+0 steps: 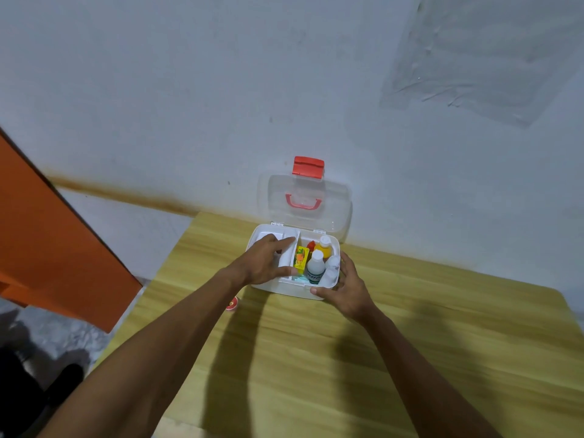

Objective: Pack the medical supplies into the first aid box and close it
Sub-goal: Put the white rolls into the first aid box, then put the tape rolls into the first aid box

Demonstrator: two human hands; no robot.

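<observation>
A white first aid box (286, 289) stands on the wooden table by the wall. Its clear lid (338, 203), with a red latch (308, 166) and a red handle (303, 202), stands upright. Inside the box are a white bottle (315, 267), a yellow bottle with a white cap (324, 246), a small red-capped bottle (311, 245), a yellow packet (301, 257) and a clear bottle (331, 267). My left hand (264, 259) rests flat in the box's left compartment, fingers on a white insert (286, 259). My right hand (346, 287) holds the box's front right corner.
A small red and white round object (232, 304) lies on the table (410, 343) just left of my left forearm. An orange panel (47, 235) leans at the left beyond the table edge. The wall stands right behind the box.
</observation>
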